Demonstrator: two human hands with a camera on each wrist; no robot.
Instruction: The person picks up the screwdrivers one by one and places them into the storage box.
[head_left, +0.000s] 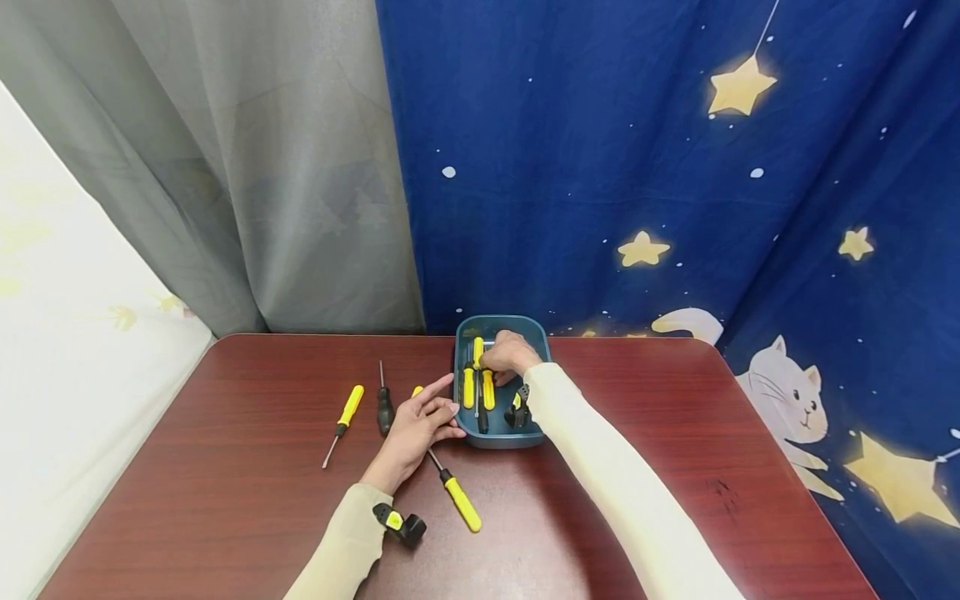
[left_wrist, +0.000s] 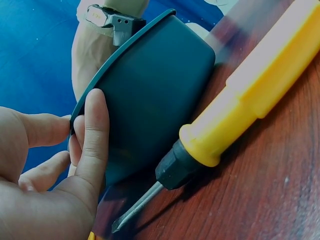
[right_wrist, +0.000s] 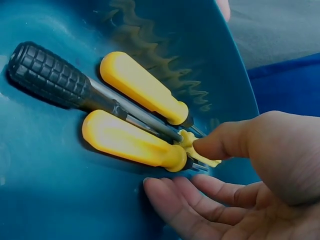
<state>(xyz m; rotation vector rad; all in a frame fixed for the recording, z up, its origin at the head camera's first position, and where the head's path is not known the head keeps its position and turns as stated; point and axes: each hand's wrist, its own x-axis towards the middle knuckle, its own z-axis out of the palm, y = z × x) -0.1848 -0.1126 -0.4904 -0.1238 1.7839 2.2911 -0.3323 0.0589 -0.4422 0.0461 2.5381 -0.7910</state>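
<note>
A dark teal plastic bin (head_left: 501, 442) stands at the table's far side. My left hand (head_left: 415, 433) is at its left side; in the left wrist view, its fingers (left_wrist: 95, 135) pinch the bin's rim. Inside lie several screwdrivers: a yellow-handled screwdriver (right_wrist: 132, 140), a second yellow screwdriver (right_wrist: 142, 87), and a black-handled screwdriver (right_wrist: 47, 75) between them. My right hand (head_left: 512, 353) reaches into the bin. Its thumb touches another yellow handle (head_left: 478, 350), mostly hidden in the right wrist view, while the other fingers lie loosely extended below.
Left of the bin lie a yellow screwdriver (head_left: 350, 407) and a black-handled screwdriver (head_left: 385, 408). Another yellow screwdriver (head_left: 461, 502) is nearer me, beside the left wrist. A yellow handle end (head_left: 417, 390) shows behind the left hand. Curtains (head_left: 525, 167) hang behind the wooden table (head_left: 247, 467).
</note>
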